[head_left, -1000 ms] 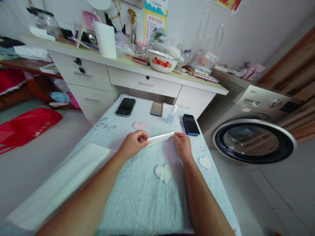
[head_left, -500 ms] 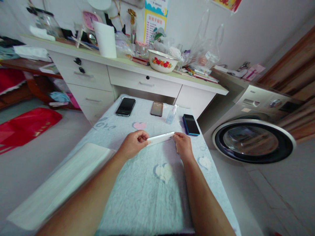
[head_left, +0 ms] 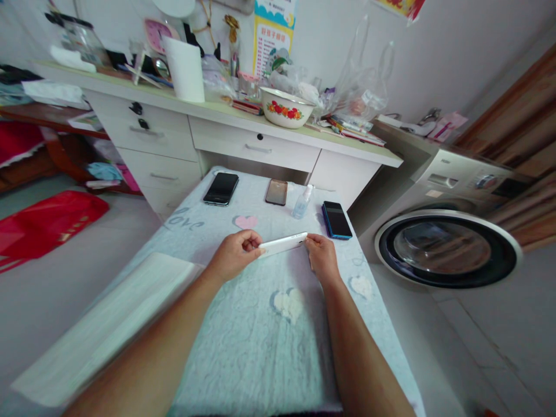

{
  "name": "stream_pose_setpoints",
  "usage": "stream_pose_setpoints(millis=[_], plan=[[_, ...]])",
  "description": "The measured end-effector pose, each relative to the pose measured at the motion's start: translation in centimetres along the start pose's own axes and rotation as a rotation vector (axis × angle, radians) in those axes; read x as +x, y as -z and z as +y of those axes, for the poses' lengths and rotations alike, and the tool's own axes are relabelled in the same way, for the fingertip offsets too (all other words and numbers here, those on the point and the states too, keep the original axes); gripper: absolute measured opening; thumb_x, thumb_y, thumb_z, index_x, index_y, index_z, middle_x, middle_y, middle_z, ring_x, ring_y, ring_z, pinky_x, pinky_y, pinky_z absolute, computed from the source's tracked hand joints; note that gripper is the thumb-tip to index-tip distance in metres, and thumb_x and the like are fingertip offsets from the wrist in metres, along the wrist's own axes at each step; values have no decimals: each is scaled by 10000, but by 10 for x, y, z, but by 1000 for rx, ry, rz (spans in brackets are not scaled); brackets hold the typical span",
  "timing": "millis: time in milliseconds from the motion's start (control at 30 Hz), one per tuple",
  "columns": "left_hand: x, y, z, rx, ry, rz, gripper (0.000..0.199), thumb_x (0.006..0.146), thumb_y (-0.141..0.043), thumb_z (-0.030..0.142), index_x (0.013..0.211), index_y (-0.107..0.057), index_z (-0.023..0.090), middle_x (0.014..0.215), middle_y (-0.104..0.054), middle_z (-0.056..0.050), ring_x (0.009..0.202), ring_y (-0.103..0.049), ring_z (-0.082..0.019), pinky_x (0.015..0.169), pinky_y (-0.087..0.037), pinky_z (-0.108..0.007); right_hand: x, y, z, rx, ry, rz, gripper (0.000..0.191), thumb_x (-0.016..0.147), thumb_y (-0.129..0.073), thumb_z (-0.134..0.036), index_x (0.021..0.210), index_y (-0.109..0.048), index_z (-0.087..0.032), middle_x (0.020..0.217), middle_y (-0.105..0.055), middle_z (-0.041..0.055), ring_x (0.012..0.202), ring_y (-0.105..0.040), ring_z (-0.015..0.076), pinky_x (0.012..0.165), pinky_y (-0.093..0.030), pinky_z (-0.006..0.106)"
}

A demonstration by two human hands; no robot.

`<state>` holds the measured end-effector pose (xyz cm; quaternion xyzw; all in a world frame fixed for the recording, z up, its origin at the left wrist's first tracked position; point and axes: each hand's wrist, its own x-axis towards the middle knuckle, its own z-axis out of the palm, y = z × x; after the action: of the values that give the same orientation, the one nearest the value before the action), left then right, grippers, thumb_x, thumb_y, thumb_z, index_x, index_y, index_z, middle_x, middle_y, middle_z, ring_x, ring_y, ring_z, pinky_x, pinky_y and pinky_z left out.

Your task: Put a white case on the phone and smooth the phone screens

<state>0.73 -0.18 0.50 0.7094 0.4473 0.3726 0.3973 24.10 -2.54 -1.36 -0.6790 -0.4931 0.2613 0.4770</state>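
Observation:
A white smartphone (head_left: pixel 282 244) is held between my two hands above the cloth-covered table (head_left: pixel 260 347), tilted so that a narrow strip of it faces me. My left hand (head_left: pixel 238 252) pinches its left end between thumb and fingers. At its right end, my right hand (head_left: pixel 321 253) closes on the corner. Beyond the hands lie a black phone (head_left: pixel 221 189) on the left, a phone case (head_left: pixel 277 192) in the middle and a blue-edged phone (head_left: pixel 337 220) on the right. A small clear spray bottle (head_left: pixel 303 202) stands between the case and the blue-edged phone.
A folded pale cloth (head_left: pixel 108 324) lies along the table's left side. Behind stands a white drawer desk (head_left: pixel 256 139) bearing a flowered enamel bowl (head_left: pixel 287 109) and a paper roll (head_left: pixel 185 72). A washing machine (head_left: pixel 447 243) is at right; a red bag (head_left: pixel 47 223) lies on the floor.

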Motion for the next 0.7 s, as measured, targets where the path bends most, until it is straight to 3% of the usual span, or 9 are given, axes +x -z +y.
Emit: stream_pose_setpoints(millis=[367, 533, 700], plan=[[0, -1, 1, 6, 4, -4, 154, 668, -633, 282, 761, -598, 164, 654, -554, 38, 595, -499, -100, 567, -407, -205, 2, 2, -3, -235, 67, -36, 346, 729, -472, -291, 879, -738, -127, 644, -662, 28, 609, -585, 168, 556, -411, 221], [0, 1, -1, 12, -6, 2, 147, 676, -632, 284, 757, -596, 167, 648, -554, 42, 598, -503, -99, 577, -409, -205, 2, 0, 1, -159, 28, -5, 376, 713, -506, -325, 913, -723, -93, 608, -647, 34, 571, -565, 162, 536, -407, 225], [0, 1, 1, 14, -10, 30, 145, 663, -638, 290, 731, -595, 168, 633, -549, 43, 589, -500, -98, 570, -405, -204, 5, 0, 6, -59, 89, 59, 337, 718, -543, -346, 893, -708, -110, 696, -657, 50, 666, -582, 179, 595, -443, 252]])
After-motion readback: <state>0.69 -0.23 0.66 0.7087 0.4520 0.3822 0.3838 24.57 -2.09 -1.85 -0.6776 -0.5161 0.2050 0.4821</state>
